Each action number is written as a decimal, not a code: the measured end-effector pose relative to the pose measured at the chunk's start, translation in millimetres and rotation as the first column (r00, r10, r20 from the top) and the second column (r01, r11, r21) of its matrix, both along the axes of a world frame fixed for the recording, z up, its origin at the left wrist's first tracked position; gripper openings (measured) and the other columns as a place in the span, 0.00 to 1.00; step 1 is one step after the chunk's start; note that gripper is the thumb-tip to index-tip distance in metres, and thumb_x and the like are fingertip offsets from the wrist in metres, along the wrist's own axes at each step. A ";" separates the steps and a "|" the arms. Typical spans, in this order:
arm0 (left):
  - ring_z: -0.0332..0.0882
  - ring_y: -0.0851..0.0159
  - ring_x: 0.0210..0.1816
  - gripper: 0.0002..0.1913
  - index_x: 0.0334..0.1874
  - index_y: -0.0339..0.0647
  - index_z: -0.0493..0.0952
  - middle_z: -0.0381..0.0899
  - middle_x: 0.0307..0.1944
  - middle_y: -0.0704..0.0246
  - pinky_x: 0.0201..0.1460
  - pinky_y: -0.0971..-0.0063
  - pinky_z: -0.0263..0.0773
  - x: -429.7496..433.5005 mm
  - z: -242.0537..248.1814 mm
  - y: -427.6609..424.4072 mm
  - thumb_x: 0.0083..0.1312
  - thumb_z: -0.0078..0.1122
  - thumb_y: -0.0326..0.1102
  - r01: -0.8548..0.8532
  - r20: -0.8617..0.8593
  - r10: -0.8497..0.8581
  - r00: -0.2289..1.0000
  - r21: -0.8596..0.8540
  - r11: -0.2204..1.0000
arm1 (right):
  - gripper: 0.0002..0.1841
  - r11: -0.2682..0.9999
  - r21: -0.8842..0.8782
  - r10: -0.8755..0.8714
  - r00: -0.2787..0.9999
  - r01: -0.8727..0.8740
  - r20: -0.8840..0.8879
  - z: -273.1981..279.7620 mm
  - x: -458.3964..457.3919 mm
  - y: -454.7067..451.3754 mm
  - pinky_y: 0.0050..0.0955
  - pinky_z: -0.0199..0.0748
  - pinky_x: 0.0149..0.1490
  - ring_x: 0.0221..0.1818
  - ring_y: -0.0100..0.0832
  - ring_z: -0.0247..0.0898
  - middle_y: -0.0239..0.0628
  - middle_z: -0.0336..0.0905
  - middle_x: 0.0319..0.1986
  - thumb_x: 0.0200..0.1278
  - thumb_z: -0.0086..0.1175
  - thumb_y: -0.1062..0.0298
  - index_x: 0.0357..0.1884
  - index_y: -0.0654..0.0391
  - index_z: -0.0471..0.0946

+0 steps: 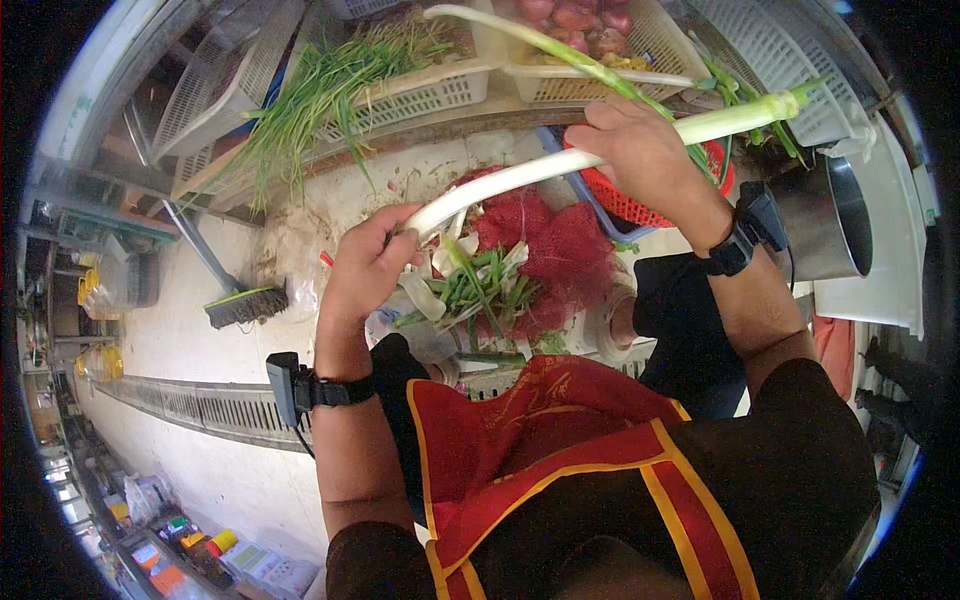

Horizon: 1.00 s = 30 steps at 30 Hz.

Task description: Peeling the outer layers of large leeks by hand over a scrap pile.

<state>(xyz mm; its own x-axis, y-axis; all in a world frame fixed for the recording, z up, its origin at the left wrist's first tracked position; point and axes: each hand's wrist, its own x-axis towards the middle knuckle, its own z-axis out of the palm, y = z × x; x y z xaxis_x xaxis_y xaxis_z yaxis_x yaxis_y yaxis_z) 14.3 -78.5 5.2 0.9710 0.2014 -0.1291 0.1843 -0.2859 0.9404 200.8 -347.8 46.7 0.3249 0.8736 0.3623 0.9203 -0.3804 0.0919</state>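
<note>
A long white leek or large green onion stalk [517, 174] spans between my two hands. My left hand [369, 259] pinches its root end, at the centre left. Around its upper part my right hand [637, 150] is closed, with the trimmed green end sticking out to the right. A second, thinner stalk [540, 46] passes behind or under my right hand; whether I grip it cannot be told. Below the stalks, a heap of green and white vegetable scraps [487, 285] lies on the floor beside a red mesh bag [566, 244].
Crates with thin green onions [345, 75] and red onions [577, 26] stand at the top. A red basket [622, 196] sits in a blue bin at my right, near a steel pot [825, 225]. A broom [244, 300] stands left, above a floor drain grate [217, 409].
</note>
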 end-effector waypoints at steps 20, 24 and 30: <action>0.79 0.66 0.42 0.18 0.57 0.29 0.70 0.77 0.47 0.62 0.50 0.75 0.76 5.7 9.1 -8.4 0.65 0.49 0.26 -0.075 -0.087 0.038 0.995 -0.473 0.878 | 0.05 0.998 0.025 -0.057 0.996 0.055 0.065 5.1 2.0 -7.5 0.38 0.69 0.44 0.41 0.38 0.70 0.35 0.70 0.29 0.50 0.49 0.67 0.28 0.50 0.76; 0.80 0.66 0.41 0.17 0.54 0.29 0.72 0.78 0.46 0.61 0.47 0.74 0.77 5.7 7.0 -8.1 0.63 0.50 0.26 -0.090 -0.062 0.069 0.996 -0.477 0.874 | 0.04 0.999 0.011 -0.052 0.996 0.052 0.068 5.9 2.0 -6.2 0.38 0.69 0.43 0.41 0.38 0.70 0.35 0.69 0.29 0.50 0.49 0.66 0.27 0.50 0.75; 0.80 0.65 0.39 0.15 0.48 0.30 0.76 0.79 0.44 0.62 0.44 0.74 0.78 9.5 -3.8 -8.1 0.61 0.51 0.28 -0.131 -0.070 0.111 0.991 -0.434 0.891 | 0.04 1.000 0.003 -0.021 0.994 0.021 0.106 9.9 -2.7 -3.8 0.38 0.69 0.43 0.40 0.38 0.70 0.35 0.69 0.29 0.49 0.50 0.65 0.27 0.51 0.75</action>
<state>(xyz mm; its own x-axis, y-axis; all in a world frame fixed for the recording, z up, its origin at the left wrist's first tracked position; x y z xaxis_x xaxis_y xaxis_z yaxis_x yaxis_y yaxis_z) 23.8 -86.5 1.4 0.9343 0.2309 -0.2716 0.2337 0.1786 0.9558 198.2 -351.6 56.5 0.3027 0.8662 0.3976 0.8971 -0.3998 0.1880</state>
